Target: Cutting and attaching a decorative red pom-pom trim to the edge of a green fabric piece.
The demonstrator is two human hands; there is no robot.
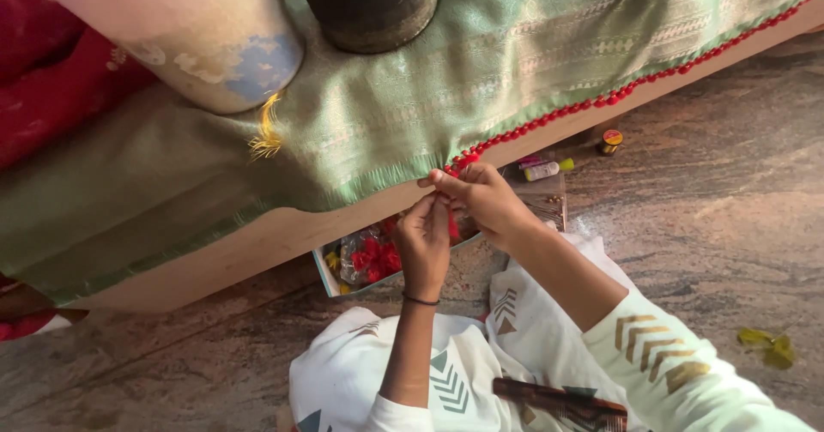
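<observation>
Hands at the cloth edge, head view. Left hand [422, 241]: fingers drawn together, pinching a short red tassel [452, 223] that hangs from the hem. Right hand [482, 199]: fingertips pressed together on the same spot, at the end of the red bead trim [601, 102]. A thin dark band circles the left wrist.

Green woven cloth [412, 97]: silky, patterned with pale bands, fringed along its lower hem, draped over a low wooden board [257, 252] with a rounded front edge. The bead trim runs along the hem up to the right. A yellow tassel [266, 136] lies on the cloth farther left.

On the cloth: a pale cylinder with worn blue patches [206, 46] and a dark round vessel [369, 7], both cut off by the frame's top.

Under the board: an open tray [324, 271] holding red and yellow pieces in clear wrapping, partly hidden by the left hand. Nearby, a small tube with a yellow cap [548, 169] and a little round tin [610, 140].

Floor [730, 226]: polished streaked stone, grey-brown. Yellow-green scrap [768, 346] at right. A brown comb [558, 402] rests on the person's white patterned clothing.
</observation>
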